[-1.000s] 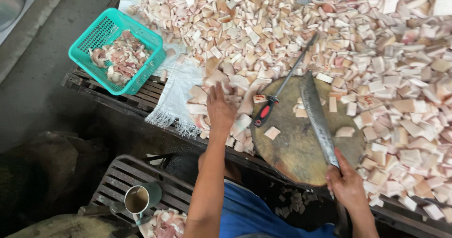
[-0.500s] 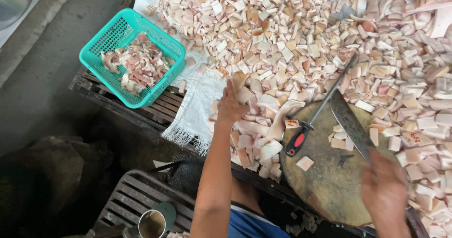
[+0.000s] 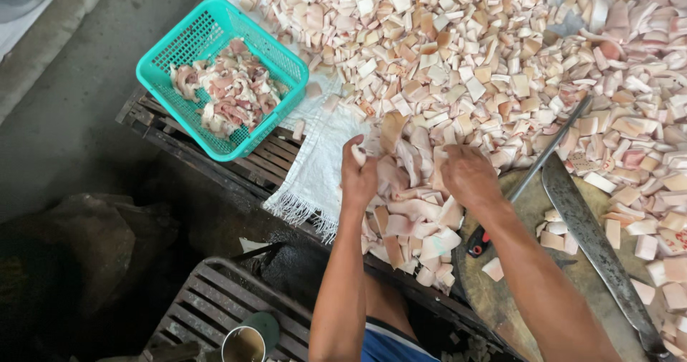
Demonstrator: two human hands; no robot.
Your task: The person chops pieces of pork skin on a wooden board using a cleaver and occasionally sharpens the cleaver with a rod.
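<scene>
Flanking both hands (image 3: 358,179) (image 3: 469,176): teal basket (image 3: 161,75), cleaver (image 3: 594,240), sharpening rod (image 3: 533,172).

No labels, signs or screens anywhere here. Nearest to packaging: a white woven sack (image 3: 322,165), frayed at the edge, spread flat beneath the pile, left of centre.

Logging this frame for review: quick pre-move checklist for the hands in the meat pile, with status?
1. Left hand on the pile of larger meat strips: ok.
2. Right hand on the same pile, no blade held: ok.
3. Cleaver lying flat on the round chopping block, apart from both hands: ok.
4. Sharpening rod beside the right wrist, touching or not: cannot tell.
5. Teal basket partly filled, room left: ok.
6. Strips actually pinched in fingers: cannot tell.
</scene>
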